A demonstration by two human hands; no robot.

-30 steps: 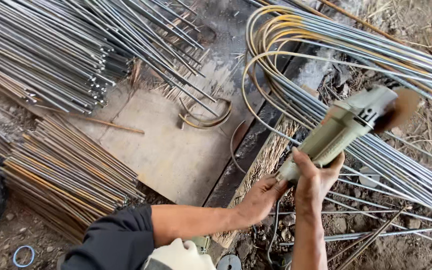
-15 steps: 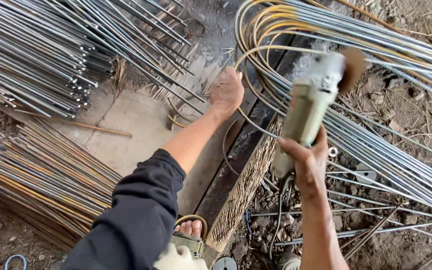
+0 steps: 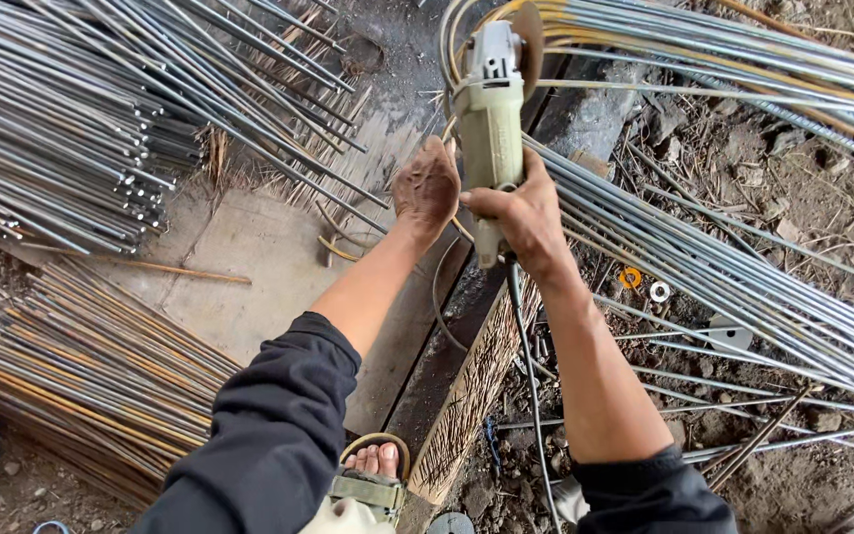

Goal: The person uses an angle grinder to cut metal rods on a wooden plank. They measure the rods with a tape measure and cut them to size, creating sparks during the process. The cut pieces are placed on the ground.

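Note:
My right hand grips the body of a pale green angle grinder, its disc pointing away from me over the bent steel rods. My left hand reaches forward just left of the grinder, fingers curled down onto curved rods by a dark steel beam. Whether it grips a rod is hidden by the hand itself. The grinder's cable hangs down past my right forearm.
Bundles of straight steel rods lie at the upper left, rusty ones at the lower left. A concrete slab sits between them. Small washers lie on the dirt at right. My sandalled foot is at the bottom.
The grinder has swung from the right to upright in the centre. My left hand went out to the curved rods, then came back beside the grinder.

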